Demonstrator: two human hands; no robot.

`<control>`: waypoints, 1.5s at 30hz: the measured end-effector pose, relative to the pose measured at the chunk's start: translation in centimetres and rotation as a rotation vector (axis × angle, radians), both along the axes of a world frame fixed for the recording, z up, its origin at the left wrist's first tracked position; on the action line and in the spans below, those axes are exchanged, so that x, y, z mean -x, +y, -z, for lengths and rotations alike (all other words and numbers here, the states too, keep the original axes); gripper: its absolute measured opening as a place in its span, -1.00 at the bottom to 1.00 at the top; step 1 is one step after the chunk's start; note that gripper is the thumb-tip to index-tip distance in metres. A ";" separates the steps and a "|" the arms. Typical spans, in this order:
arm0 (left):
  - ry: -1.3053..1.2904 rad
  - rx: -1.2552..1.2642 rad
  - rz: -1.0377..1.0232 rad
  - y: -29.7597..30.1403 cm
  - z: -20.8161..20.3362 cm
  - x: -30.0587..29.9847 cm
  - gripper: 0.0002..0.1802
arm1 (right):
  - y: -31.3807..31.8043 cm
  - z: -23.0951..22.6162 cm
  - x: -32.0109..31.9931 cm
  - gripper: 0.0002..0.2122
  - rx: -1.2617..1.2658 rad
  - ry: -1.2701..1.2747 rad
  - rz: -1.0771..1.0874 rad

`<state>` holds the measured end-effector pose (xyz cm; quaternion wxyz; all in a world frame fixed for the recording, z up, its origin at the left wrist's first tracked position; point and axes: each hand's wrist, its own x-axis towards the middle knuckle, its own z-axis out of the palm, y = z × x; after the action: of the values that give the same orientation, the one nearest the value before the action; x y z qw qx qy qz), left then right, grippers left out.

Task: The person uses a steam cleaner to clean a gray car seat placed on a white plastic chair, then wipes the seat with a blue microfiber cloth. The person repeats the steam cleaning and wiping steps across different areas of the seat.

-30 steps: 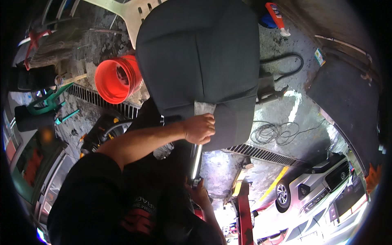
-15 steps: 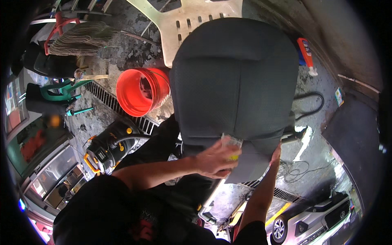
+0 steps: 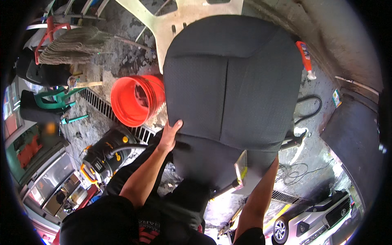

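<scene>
A dark grey fabric car seat (image 3: 196, 94) fills the middle, its broad rounded panel facing me. My left hand (image 3: 169, 136) grips its left edge, thumb on the front face. At the lower right edge, my right hand (image 3: 275, 163) wraps behind the seat, its fingers hidden. A clear nozzle (image 3: 241, 167) with a yellowish part, on a tube, leans by the lower part of the seat, touched by neither hand. Beyond the seat's top stands a cream plastic chair (image 3: 163, 28), partly covered.
Left of the seat stand a red bucket (image 3: 128, 102) and a black-and-yellow vacuum cleaner (image 3: 106, 153) by a floor grate (image 3: 96, 102). A red spray bottle (image 3: 304, 57), a black hose (image 3: 318, 106) and a coiled cable (image 3: 294, 173) lie right. A silver car (image 3: 314, 220) is at lower right.
My left hand has let go of the clear nozzle and moved left to the seat's edge. The nozzle now leans lower down. My right hand stays at the right edge.
</scene>
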<state>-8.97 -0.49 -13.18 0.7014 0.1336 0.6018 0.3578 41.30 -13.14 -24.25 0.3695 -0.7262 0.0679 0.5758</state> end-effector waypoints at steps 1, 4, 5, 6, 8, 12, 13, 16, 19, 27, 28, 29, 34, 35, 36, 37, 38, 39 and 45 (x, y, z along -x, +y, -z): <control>-0.044 -0.058 0.023 0.1 0.1 0.1 -0.10 | -1.5 -0.5 -0.2 -0.25 -0.022 -0.004 0.022; 0.028 -0.030 -0.041 1.0 -0.6 2.7 -0.03 | -4.4 -2.0 2.2 -0.26 -0.087 0.051 0.093; 0.052 -0.015 -0.036 1.8 -1.9 3.9 0.00 | -4.9 -2.3 3.3 -0.27 -0.112 0.077 0.104; 0.084 0.004 -0.031 2.8 -3.3 4.7 0.00 | -5.1 -3.1 4.3 -0.28 -0.138 0.078 0.113; 0.142 0.030 -0.039 3.1 -3.9 5.6 -0.04 | -4.7 -4.3 5.1 -0.29 -0.158 -0.025 0.008; 0.109 0.014 -0.108 2.0 -2.1 9.1 -0.08 | 4.1 -10.5 7.4 -0.36 -0.064 -0.362 -0.369; 0.143 0.049 -0.132 1.5 -2.1 10.5 -0.12 | 6.4 -12.8 8.7 -0.38 -0.055 -0.356 -0.404; 0.144 0.110 -0.076 0.4 -2.3 13.9 -0.17 | 8.4 -14.3 10.3 -0.42 -0.207 -0.231 -0.466; 0.148 0.162 -0.127 -0.1 -0.9 15.5 -0.13 | 14.8 -15.1 13.1 -0.51 -0.311 -0.315 -0.514; 0.306 0.282 -0.100 3.8 1.6 14.7 -0.06 | 16.9 -11.7 13.7 -0.57 -0.126 -0.569 -0.470; 0.355 0.300 -0.107 4.2 1.7 14.1 -0.05 | 16.6 -12.4 13.7 -0.58 -0.160 -0.753 -0.448; 0.318 0.287 -0.097 4.6 1.7 14.0 -0.05 | 15.3 -13.7 14.2 -0.55 -0.204 -0.874 -0.328; 0.262 0.208 -0.010 5.1 1.5 13.9 0.06 | -2.8 -20.5 21.1 -0.29 -0.112 -0.860 -0.138; 0.265 0.211 -0.005 4.8 1.3 14.4 0.07 | -6.0 -21.9 23.6 -0.03 -0.153 -0.930 -0.335; 0.182 0.162 0.050 4.6 1.6 15.1 0.05 | -8.8 -22.7 26.3 0.09 -0.042 -0.914 -0.409; 0.262 0.172 0.051 4.7 1.0 14.2 0.02 | -10.5 -23.5 28.1 0.07 -0.012 -0.945 -0.595; 0.350 0.177 0.050 5.3 -0.4 12.9 -0.02 | -11.6 -23.4 30.1 -0.07 0.090 -0.935 -0.707; 0.432 0.180 0.046 5.8 -1.5 12.0 -0.05 | -13.4 -22.2 31.9 -0.27 0.200 -0.966 -0.683; 0.713 -1.066 1.261 9.3 -19.8 -2.7 -0.29 | -9.7 -27.7 31.2 -0.46 0.360 -0.577 -0.712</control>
<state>-6.22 8.81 6.65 0.3838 0.8500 0.3528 0.0756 10.12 -22.88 3.43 0.0220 -0.8865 -0.1911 0.4209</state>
